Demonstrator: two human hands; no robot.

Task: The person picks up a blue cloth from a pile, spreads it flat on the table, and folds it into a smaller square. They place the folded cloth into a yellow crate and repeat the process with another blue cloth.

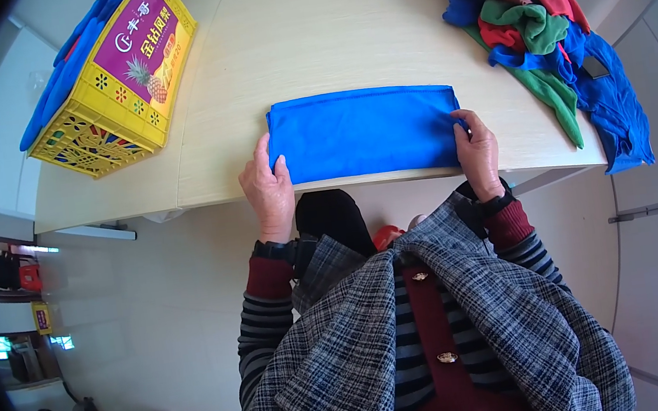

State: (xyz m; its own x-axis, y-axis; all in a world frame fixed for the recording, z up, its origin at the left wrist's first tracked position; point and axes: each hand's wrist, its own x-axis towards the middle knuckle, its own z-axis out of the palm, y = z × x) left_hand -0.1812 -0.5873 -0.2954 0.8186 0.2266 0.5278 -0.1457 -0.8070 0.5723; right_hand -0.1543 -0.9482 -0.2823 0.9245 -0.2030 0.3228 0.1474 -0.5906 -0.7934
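Both hands pinch a bright blue cloth point(363, 133), folded into a flat rectangle at the pale wooden table's point(306, 34) near edge: left hand point(267, 189) at 9 o'clock, right hand point(478, 151) at 3. A heap of unfolded blue, green and red cloths point(537, 20) waits at 2 o'clock; a yellow plastic crate point(114, 84) at 10 holds blue ones.

Bare tabletop point(306, 34) between crate point(112, 76) and clothes pile point(537, 20)
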